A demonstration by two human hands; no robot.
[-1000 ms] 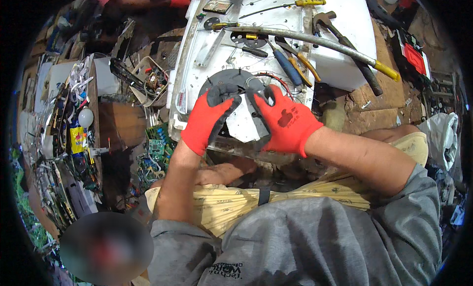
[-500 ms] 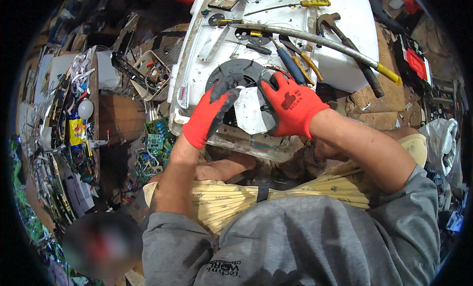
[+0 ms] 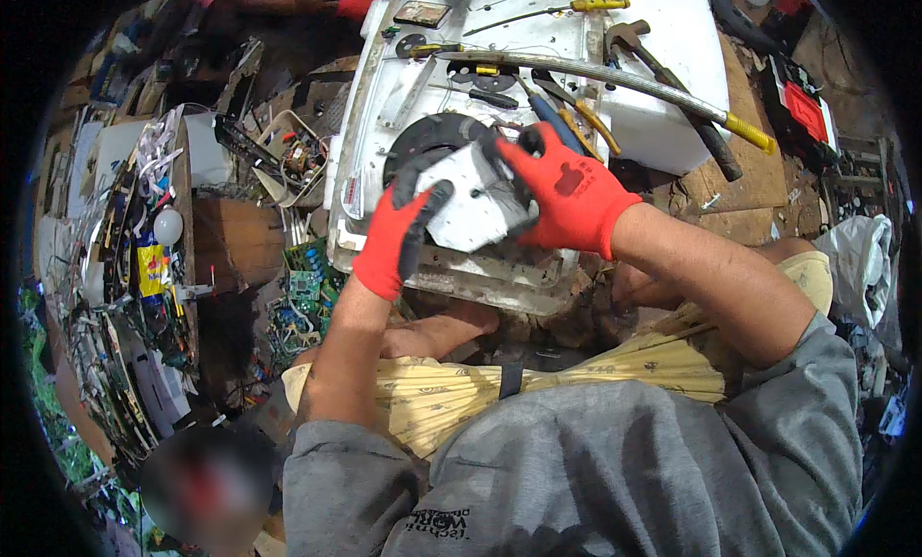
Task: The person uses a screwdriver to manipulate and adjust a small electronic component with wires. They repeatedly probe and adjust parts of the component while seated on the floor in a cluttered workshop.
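Note:
Low over the work surface I hold a white, flat, angular part (image 3: 466, 206) with small dark spots and a dark right edge. What kind of part it is, I cannot make out. My left hand (image 3: 403, 221), in a red glove with dark grey fingers, closes on its left side, the thumb lying across the white face. On its right edge, my right hand (image 3: 567, 187) in a matching glove grips with bent fingers, the tips partly hidden. Just behind the part lies a dark round disc (image 3: 408, 146), partly covered by it and by my left fingers.
On the white foam slab (image 3: 370, 173) lie screwdrivers (image 3: 600, 3), pliers (image 3: 600, 125), a long metal rod (image 3: 615, 74) and a hammer (image 3: 672, 82). A scrap-filled container (image 3: 288, 154) and green circuit boards (image 3: 305, 283) are at left. Another person's red-gloved hand (image 3: 357, 7) shows at the far edge.
The white part has turned and tilted, showing more of its face. My left thumb now lies across it. The other person's arm reaches further into view at the far edge.

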